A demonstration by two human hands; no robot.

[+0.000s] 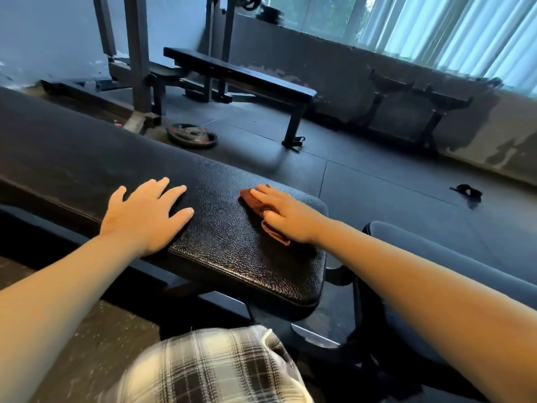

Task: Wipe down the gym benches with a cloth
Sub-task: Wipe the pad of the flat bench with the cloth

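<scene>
Across the background, dark rubber floor tiles (363, 184) run from the near equipment to a stained wall under pale vertical blinds (450, 30); this is the widest open area.

Foreground: a long black padded bench worktop with a pebbled vinyl cover (232, 257) crosses the view from upper left to lower right and ends in a rounded right-hand end. Its near long edge has a raised seam.

Beyond it stands a second flat black bench on steel legs (238, 74), well apart from the worktop, with bare floor between them. Grey steel rack posts (139, 53) rise at its left.

At lower right a dark grey cushioned seat pad (436, 257) sits just beside the worktop's end.

A round black weight plate with red markings (192, 135) lies flat on the floor, near the worktop's far edge.

Both hands are apart, with a strip of bare vinyl between them. The left hand (145, 210) lies palm down on the worktop with its fingers spread, holding nothing; its wrist crosses the near edge. The right hand (283, 215) lies palm down, with straight fingers pressing a small reddish-brown cloth (255, 203) onto the vinyl.

That cloth, bunched and partly covered, sits near the rounded end, closer to the far edge.

A small crumpled black item (467, 193) lies alone on the floor at right.
</scene>
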